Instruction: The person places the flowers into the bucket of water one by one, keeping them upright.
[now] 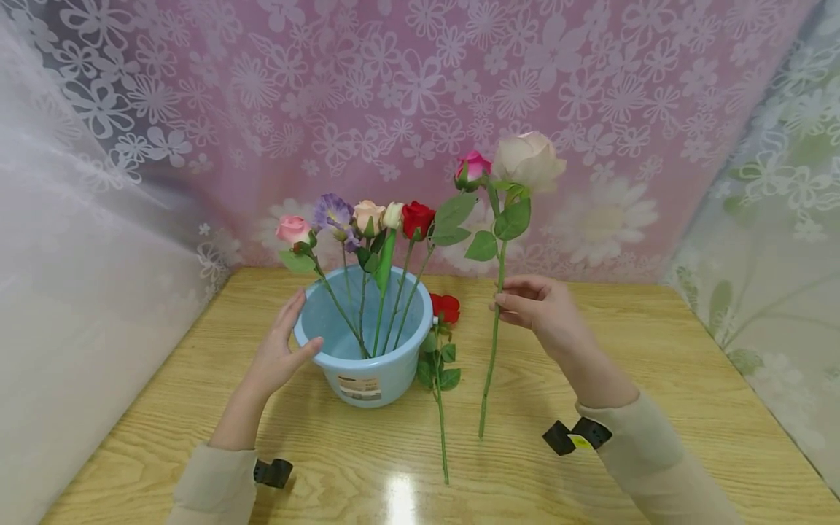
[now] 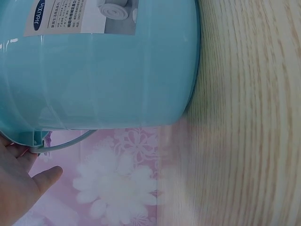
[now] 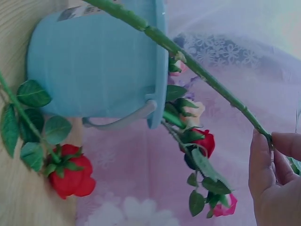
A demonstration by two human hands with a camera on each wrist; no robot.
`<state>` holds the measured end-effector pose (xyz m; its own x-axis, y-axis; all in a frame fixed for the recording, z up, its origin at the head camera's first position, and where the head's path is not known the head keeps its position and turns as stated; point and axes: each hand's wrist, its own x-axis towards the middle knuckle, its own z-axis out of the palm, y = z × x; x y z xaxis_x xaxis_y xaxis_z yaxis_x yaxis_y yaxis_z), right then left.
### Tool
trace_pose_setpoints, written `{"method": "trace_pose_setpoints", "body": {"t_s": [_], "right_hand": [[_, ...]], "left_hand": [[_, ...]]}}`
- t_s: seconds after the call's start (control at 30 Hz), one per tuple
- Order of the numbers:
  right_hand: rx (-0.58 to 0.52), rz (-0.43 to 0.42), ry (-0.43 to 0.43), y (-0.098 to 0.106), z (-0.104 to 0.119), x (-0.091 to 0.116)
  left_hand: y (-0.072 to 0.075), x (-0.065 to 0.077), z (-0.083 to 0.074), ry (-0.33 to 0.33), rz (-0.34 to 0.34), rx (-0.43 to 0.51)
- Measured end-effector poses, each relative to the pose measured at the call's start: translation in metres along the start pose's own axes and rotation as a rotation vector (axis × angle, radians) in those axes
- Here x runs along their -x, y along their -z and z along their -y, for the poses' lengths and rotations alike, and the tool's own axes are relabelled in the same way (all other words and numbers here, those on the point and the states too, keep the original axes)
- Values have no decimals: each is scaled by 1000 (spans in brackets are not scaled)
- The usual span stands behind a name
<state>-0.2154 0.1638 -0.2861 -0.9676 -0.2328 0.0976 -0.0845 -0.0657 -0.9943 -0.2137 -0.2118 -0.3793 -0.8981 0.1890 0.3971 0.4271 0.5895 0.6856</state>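
Observation:
Upright to the right of the bucket, a large cream-white rose [image 1: 528,160] has its green stem [image 3: 207,77] pinched between the thumb and fingers of my right hand [image 1: 551,317]. My left hand [image 1: 275,357] rests at the left rim of the light blue bucket [image 1: 400,383], fingers fairly straight and thumb spread toward the front rim. Leaning in that bucket are a pink rose [image 1: 294,230], a purple flower [image 1: 335,213], a peach rose [image 1: 369,216], a white bud [image 1: 393,215], a red rose [image 1: 418,219] and a magenta rose [image 1: 472,168].
Another red rose [image 1: 446,308] lies on the wooden table [image 1: 564,481], close to the bucket's right side, its stem toward the front. The bucket's handle [image 3: 122,118] hangs down its side. Floral curtains [image 1: 407,95] enclose the table at the back and both sides.

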Motion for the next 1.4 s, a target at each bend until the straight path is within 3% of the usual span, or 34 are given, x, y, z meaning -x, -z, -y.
{"method": "trace_pose_setpoints", "body": {"t_s": [0.27,0.47,0.73,1.07,1.4], "right_hand": [[-201,31,48,-10,22,-5],[-288,17,72,-20,40,-12],[-373,-44,208,-43,56,-28],[-412,-133,257,-70,58,-51],[-211,-183,154,-88,32,-66]], "left_hand": [[0,0,-2,7,3,11],[0,0,-2,14,6,28],[0,0,0,18,10,30],[1,1,-3,15,15,28],[0,1,-2,-2,3,18]]}}
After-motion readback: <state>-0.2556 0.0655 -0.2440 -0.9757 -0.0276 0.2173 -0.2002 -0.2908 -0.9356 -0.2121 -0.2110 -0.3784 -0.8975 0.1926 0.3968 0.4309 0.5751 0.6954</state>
